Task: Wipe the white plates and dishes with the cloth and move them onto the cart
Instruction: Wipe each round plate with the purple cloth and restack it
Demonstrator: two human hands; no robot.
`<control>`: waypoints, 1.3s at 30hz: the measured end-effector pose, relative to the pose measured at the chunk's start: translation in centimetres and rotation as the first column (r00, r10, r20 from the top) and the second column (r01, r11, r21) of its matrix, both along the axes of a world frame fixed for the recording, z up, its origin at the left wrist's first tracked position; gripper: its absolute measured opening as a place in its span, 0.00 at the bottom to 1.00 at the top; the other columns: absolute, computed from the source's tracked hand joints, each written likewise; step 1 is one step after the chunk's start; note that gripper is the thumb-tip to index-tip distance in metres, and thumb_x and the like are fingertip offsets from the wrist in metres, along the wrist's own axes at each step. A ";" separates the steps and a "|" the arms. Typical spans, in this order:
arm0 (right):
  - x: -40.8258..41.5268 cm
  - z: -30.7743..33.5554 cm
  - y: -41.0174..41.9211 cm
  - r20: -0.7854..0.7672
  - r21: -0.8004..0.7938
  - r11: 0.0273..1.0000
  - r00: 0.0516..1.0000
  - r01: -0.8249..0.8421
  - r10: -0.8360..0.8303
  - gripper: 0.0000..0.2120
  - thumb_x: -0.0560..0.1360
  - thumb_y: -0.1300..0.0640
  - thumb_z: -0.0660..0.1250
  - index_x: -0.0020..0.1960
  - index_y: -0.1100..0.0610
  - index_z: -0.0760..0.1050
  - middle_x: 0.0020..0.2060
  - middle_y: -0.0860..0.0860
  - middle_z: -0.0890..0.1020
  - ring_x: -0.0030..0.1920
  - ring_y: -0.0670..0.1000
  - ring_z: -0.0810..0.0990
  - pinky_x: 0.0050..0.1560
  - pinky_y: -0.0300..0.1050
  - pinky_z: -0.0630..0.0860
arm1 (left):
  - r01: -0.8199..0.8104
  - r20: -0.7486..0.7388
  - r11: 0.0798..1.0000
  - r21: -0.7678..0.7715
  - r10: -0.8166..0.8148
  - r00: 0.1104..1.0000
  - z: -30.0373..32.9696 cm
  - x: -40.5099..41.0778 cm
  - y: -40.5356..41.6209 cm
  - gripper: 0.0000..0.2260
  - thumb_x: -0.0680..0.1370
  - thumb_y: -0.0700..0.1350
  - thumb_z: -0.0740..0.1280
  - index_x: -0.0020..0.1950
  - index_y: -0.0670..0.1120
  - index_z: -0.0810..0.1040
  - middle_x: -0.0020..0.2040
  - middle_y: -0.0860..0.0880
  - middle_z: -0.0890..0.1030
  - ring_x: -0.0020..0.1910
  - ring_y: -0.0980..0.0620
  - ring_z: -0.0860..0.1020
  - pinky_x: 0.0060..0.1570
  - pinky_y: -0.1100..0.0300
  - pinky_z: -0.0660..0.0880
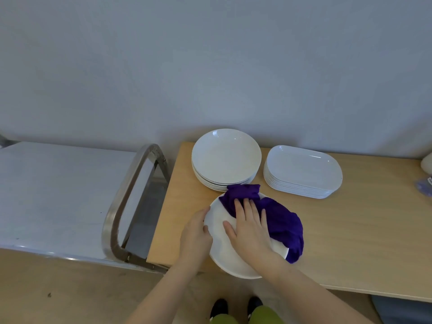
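A round white plate lies at the near edge of the wooden table, slightly overhanging it. My left hand grips the plate's left rim, thumb on top. My right hand lies flat with straight fingers on a purple cloth, pressing it onto the plate. The cloth spills over the plate's far and right rim. Behind it stands a stack of round white plates. To the right is a stack of oblong white dishes. The steel cart stands to the left of the table.
The cart's curved metal handle rises between its top and the table's left edge. A pale object and a bluish item sit at the table's far right edge. A grey wall runs behind. My shoes show on the floor below.
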State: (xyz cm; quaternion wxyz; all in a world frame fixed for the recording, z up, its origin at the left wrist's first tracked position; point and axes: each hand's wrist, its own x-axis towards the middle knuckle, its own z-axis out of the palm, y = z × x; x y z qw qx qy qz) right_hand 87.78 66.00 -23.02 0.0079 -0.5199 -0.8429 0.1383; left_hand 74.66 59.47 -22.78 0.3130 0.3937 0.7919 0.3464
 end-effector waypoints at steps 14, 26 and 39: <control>1.8 0.0 2.2 0.111 0.052 0.937 0.935 -0.344 0.337 0.28 0.81 0.46 0.51 0.78 0.51 0.47 0.77 0.52 0.54 0.77 0.51 0.49 0.74 0.57 0.43 | -0.053 0.082 0.998 0.017 0.052 0.995 -0.1 0.1 0.0 0.22 0.77 0.36 0.61 0.68 0.55 0.70 0.61 0.59 0.76 0.58 0.59 0.73 0.52 0.63 0.72; 3.9 0.9 1.1 0.042 -0.014 1.000 0.999 0.000 0.000 0.26 0.81 0.52 0.53 0.76 0.58 0.51 0.75 0.54 0.58 0.75 0.52 0.53 0.76 0.49 0.50 | -0.070 0.035 0.998 0.001 0.070 0.997 0.1 0.5 0.0 0.18 0.79 0.42 0.61 0.67 0.56 0.71 0.49 0.68 0.70 0.47 0.65 0.70 0.42 0.66 0.66; -0.3 1.0 -1.5 -0.276 -0.146 0.976 0.954 -0.162 0.117 0.21 0.79 0.45 0.55 0.69 0.50 0.65 0.64 0.44 0.74 0.67 0.44 0.67 0.74 0.47 0.44 | -0.079 0.133 0.997 0.007 0.077 0.988 0.7 -0.2 0.3 0.17 0.78 0.37 0.63 0.62 0.54 0.75 0.52 0.59 0.77 0.53 0.58 0.74 0.42 0.66 0.70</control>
